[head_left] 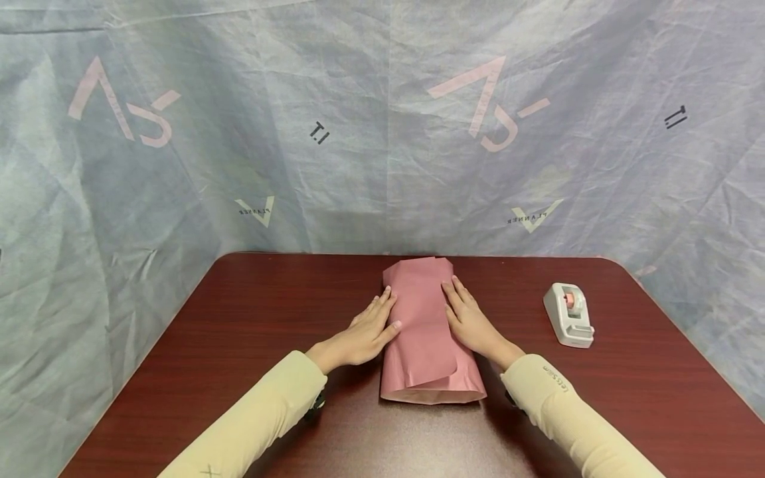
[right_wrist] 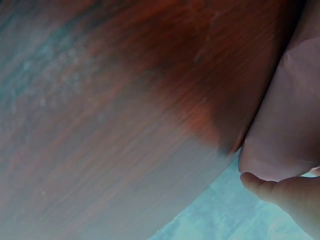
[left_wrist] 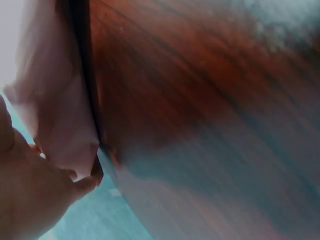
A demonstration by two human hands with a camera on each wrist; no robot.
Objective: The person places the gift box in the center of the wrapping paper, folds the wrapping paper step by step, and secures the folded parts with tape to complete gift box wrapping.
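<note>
While tabletop (head_left: 275, 299) flanks pink paper (head_left: 421, 322), left grip (head_left: 361, 337) and right grip (head_left: 475, 326) spread along edges.

Blocked mid-way across the desk (head_left: 197, 352) by folded pink paper (head_left: 423, 318), hemmed in by the left hand (head_left: 360, 336) and right hand (head_left: 473, 327). Passable between right hand and white tape dispenser (head_left: 564, 326), more widely at left. Walled off behind by fabric backdrop (head_left: 382, 166).
</note>
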